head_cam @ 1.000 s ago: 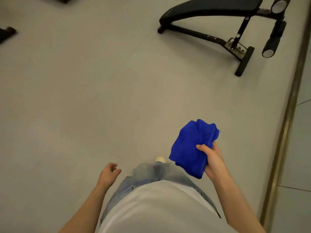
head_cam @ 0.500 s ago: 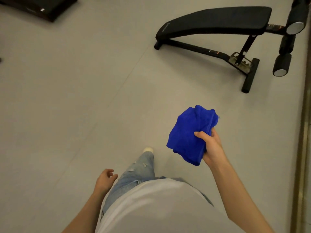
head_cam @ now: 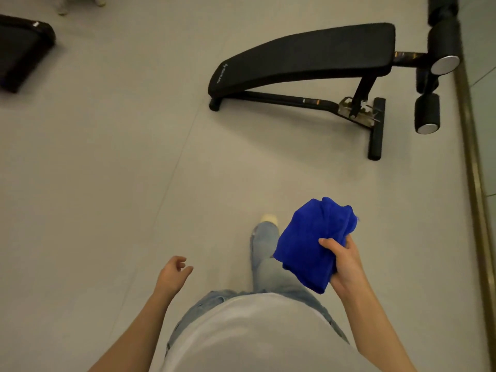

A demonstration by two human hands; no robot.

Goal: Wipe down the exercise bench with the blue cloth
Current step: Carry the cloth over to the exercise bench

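The black padded exercise bench (head_cam: 303, 56) stands on the grey floor at the upper right, its pad sloping down to the left, with black foam rollers (head_cam: 427, 114) at its right end. A bunched blue cloth (head_cam: 311, 240) is held in my right hand (head_cam: 345, 261) at waist height, well short of the bench. My left hand (head_cam: 173, 272) hangs at my side with loosely curled fingers and holds nothing.
A black flat pad or platform (head_cam: 21, 49) lies at the upper left. A brass-coloured floor strip (head_cam: 475, 183) runs along the right edge beside a glass or tiled surface. My jeans leg and shoe tip (head_cam: 269, 218) point forward.
The bench has come closer and lower in view as I walk toward it. The cloth stays gripped in my right hand; my left arm swings slightly forward.
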